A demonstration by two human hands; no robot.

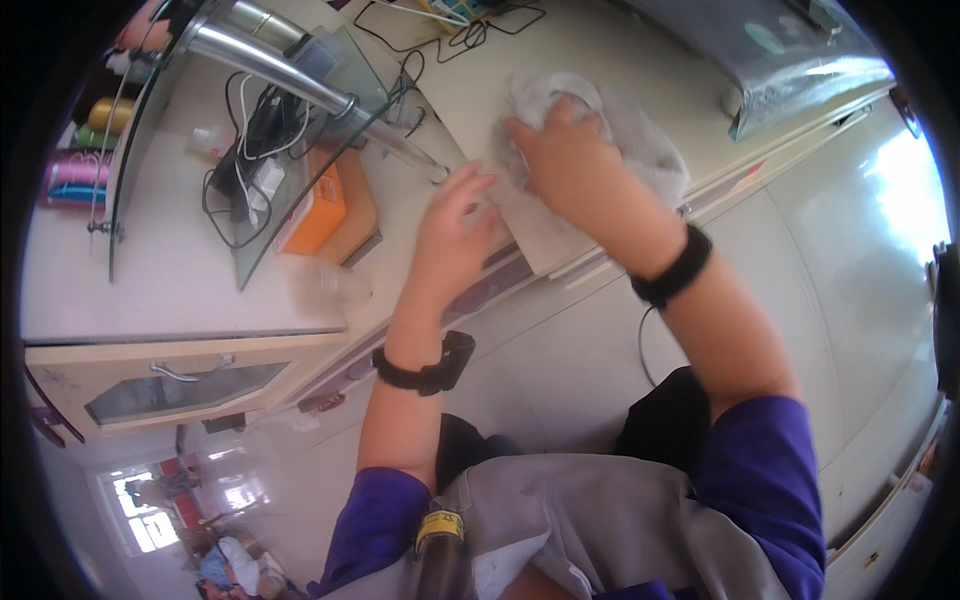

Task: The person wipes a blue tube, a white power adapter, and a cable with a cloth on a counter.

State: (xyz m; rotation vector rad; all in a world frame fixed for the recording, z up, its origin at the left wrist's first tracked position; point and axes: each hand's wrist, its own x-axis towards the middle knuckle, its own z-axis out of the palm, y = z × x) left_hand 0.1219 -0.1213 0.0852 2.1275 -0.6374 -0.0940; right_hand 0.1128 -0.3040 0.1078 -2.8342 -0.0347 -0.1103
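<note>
My right hand (566,161) presses on a crumpled pale grey cloth (645,142), which lies on the light cabinet top (465,82). Some of its fingers sink into the folds. To the left, my left hand (457,225) hangs over the cabinet's front edge, fingers apart and slightly curled, with nothing in it. It is near the lower end of a chrome pole (300,79). A clear plastic cup (341,285), somewhat blurred, stands on the counter to the left of that hand.
Glass shelves (300,195) join the chrome pole at left. Black and white cables (259,142) and an orange box (319,214) lie near them. Thread spools (79,176) stand far left. A silvery plastic-covered object (795,75) is at upper right. A cabinet door (150,375) is at lower left.
</note>
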